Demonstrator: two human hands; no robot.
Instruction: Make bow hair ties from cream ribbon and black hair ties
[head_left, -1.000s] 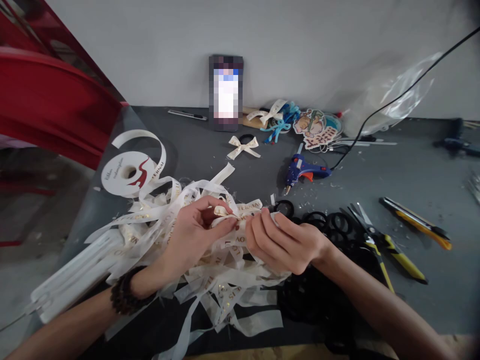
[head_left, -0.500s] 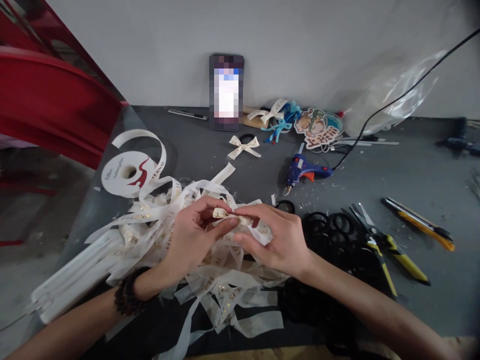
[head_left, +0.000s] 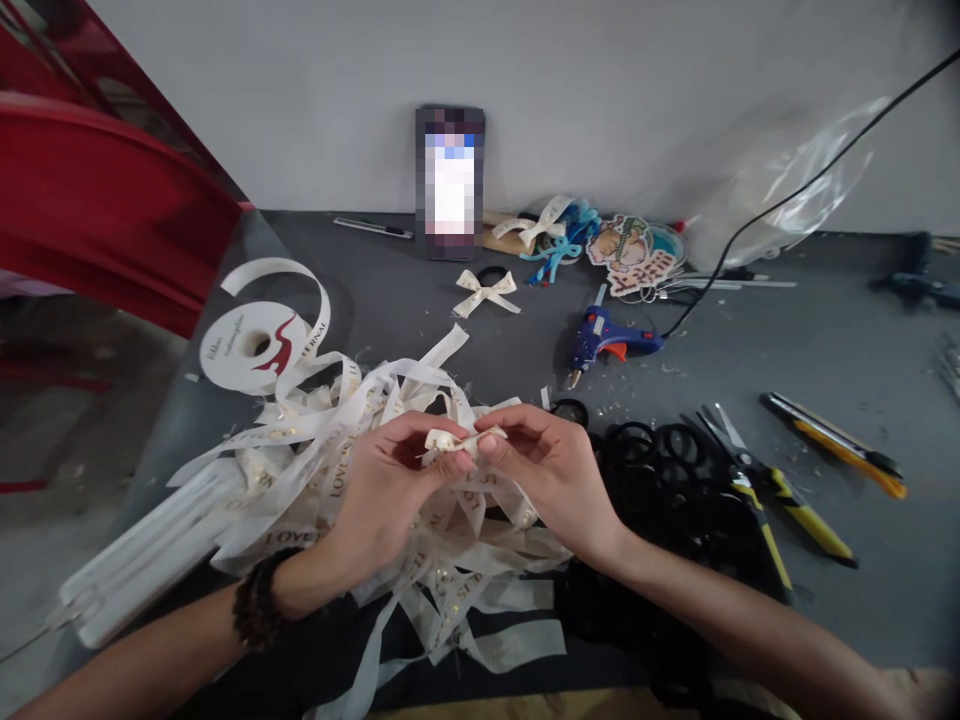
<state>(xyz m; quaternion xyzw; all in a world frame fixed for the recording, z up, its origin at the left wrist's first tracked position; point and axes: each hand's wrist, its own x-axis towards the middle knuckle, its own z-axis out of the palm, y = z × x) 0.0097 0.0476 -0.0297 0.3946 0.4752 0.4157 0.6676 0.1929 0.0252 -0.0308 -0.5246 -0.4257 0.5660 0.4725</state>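
Between both hands is a small cream ribbon bow (head_left: pixel 444 441) with gold print. My left hand (head_left: pixel 397 470) pinches its left loop between thumb and fingers. On the other side, the thumb and fingers of my right hand (head_left: pixel 551 465) grip the bow near its middle and right loop; those fingers partly cover it. Below lies a heap of cut printed ribbon strips (head_left: pixel 450 600). A finished-looking bow (head_left: pixel 487 294) on a black hair tie rests farther back. A pile of black hair ties (head_left: pixel 637 445) sits beside my right wrist.
A ribbon spool (head_left: pixel 251 347) lies at left, near a white power strip (head_left: pixel 150 550). At right are a blue glue gun (head_left: pixel 607 340), yellow-handled scissors (head_left: pixel 802 520) and a utility knife (head_left: pixel 840 445). A phone (head_left: pixel 450 185) leans on the wall, beside blue cord bows (head_left: pixel 562 250).
My right hand has shifted its grip, and its thumb now presses on the bow beside my left thumb. The ribbon's right side shows less than before.
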